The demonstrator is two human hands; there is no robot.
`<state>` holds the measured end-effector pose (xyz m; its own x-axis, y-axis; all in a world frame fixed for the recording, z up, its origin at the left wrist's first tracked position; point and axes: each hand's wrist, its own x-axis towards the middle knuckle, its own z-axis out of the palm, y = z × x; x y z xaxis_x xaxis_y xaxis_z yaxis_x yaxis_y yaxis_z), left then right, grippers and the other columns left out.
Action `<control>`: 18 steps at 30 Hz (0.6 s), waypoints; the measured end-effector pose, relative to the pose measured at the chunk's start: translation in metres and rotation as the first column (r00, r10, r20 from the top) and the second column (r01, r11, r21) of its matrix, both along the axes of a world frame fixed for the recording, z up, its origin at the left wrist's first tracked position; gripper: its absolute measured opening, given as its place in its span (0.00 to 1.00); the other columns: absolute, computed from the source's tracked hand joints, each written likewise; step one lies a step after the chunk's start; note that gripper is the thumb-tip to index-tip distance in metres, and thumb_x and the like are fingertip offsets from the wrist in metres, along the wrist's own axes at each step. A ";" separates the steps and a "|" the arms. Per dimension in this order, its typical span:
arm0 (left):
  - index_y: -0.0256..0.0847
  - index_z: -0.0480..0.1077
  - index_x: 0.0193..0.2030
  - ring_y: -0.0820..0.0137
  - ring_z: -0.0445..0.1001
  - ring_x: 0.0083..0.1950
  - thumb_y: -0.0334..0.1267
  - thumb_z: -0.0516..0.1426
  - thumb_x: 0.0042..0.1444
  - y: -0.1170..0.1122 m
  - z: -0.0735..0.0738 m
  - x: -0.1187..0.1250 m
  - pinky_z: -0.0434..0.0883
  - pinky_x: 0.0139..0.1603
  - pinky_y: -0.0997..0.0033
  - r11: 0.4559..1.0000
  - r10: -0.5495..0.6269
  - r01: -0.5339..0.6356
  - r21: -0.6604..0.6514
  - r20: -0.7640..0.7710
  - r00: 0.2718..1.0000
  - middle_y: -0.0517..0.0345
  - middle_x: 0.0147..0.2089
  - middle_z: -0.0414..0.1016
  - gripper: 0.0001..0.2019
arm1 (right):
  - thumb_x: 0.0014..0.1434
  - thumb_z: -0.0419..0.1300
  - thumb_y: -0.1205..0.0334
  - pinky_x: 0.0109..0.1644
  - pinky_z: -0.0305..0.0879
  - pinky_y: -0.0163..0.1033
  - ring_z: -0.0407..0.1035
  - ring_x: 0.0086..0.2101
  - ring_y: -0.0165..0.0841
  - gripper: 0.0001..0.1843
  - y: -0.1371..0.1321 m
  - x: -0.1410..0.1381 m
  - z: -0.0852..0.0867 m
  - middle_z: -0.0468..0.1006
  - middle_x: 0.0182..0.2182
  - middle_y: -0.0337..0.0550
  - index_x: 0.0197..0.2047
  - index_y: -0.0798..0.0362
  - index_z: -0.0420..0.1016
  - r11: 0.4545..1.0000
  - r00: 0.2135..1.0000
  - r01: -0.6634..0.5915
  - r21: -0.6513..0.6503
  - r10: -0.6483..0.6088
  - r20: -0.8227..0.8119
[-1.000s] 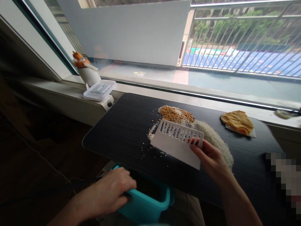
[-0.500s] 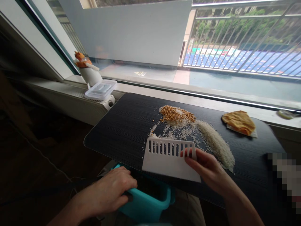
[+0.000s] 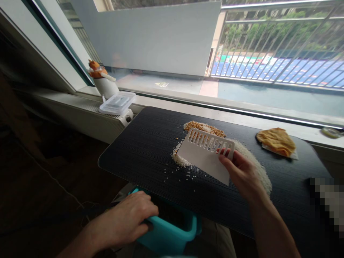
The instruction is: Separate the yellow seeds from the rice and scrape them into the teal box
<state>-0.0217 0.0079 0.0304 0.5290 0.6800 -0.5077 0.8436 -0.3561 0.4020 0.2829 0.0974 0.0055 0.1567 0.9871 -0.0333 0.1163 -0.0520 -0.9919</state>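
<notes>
My right hand (image 3: 243, 173) grips one end of a flat white plastic scraper (image 3: 201, 156) with a row of slots, thumb on top. The scraper is tilted over the black table (image 3: 134, 143) and hides part of the grains beneath. Loose white rice (image 3: 181, 160) lies at its left edge, with single grains scattered in front. Just beyond it is a heap of small golden beans (image 3: 197, 125) mixed with rice. A long rice pile (image 3: 262, 165) runs behind my right hand. My left hand (image 3: 134, 213) is closed over the rim of a teal bin (image 3: 168, 233) below the table's near edge; its inside is dark.
A folded yellow cloth (image 3: 276, 140) lies on something white at the table's right. A clear plastic box (image 3: 118, 103) and a white container with an orange toy (image 3: 98, 70) stand on the radiator at left. The window sill borders the table's far side.
My right hand has moved the scraper away from the table's near edge towards the bean heap and turned it. Rice grains now show in front of it. My left hand stays on the bin.
</notes>
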 end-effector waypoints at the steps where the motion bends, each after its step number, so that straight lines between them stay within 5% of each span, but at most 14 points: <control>1: 0.44 0.72 0.36 0.62 0.73 0.47 0.25 0.56 0.53 0.000 -0.001 -0.001 0.68 0.54 0.65 1.000 -0.002 0.002 0.010 0.014 1.000 0.58 0.40 0.75 0.09 | 0.48 0.70 0.50 0.32 0.71 0.38 0.73 0.30 0.35 0.15 0.000 0.000 0.001 0.81 0.30 0.43 0.36 0.50 0.82 1.000 1.000 -0.004 -0.014 0.004 -0.017; 9: 0.45 0.72 0.36 0.62 0.73 0.47 0.25 0.58 0.53 0.000 -0.005 -0.003 0.68 0.55 0.66 1.000 -0.008 0.008 0.029 0.028 1.000 0.58 0.40 0.76 0.09 | 0.45 0.71 0.52 0.35 0.69 0.37 0.72 0.31 0.34 0.15 0.008 -0.001 0.001 0.81 0.31 0.41 0.37 0.50 0.83 0.994 0.993 0.074 -0.075 -0.080 -0.081; 18: 0.45 0.73 0.37 0.62 0.74 0.48 0.24 0.58 0.50 0.002 0.002 0.000 0.67 0.59 0.62 1.000 0.000 0.000 0.010 -0.011 1.000 0.58 0.42 0.78 0.12 | 0.46 0.71 0.50 0.37 0.71 0.39 0.74 0.33 0.36 0.16 0.008 -0.004 -0.001 0.81 0.33 0.42 0.37 0.50 0.83 0.999 0.994 0.006 -0.033 -0.010 -0.107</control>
